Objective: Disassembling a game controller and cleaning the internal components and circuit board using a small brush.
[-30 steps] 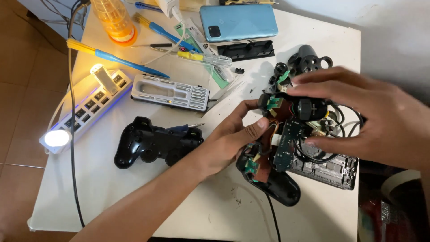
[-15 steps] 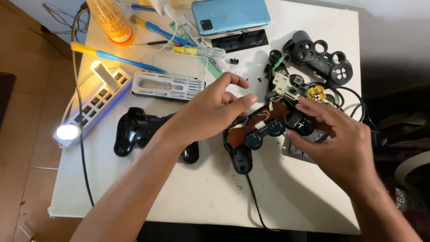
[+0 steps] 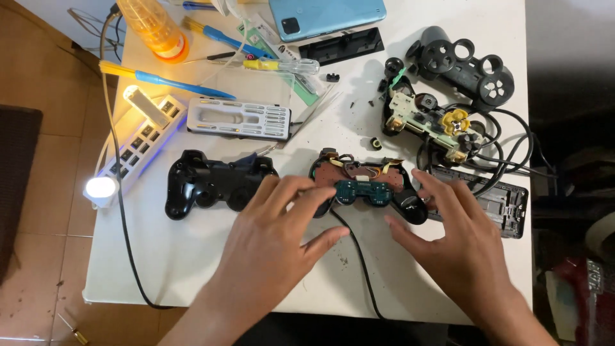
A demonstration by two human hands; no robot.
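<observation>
On a white table [image 3: 192,263], an opened game controller [image 3: 365,182] is lying near the front centre, its brown and green circuit boards facing up and a black cable trailing toward the viewer. Beside it to the left is sitting a black controller shell [image 3: 214,182]. Farther back are lying a blue phone [image 3: 327,14], a white screwdriver-bit case [image 3: 238,118] and an orange bottle [image 3: 150,25]. Both hands are hovering palm-down: the left hand [image 3: 275,240] is spreading its fingers wide, tips touching the opened controller's left grip; the right hand [image 3: 458,240], fingers also splayed, is touching the right grip.
</observation>
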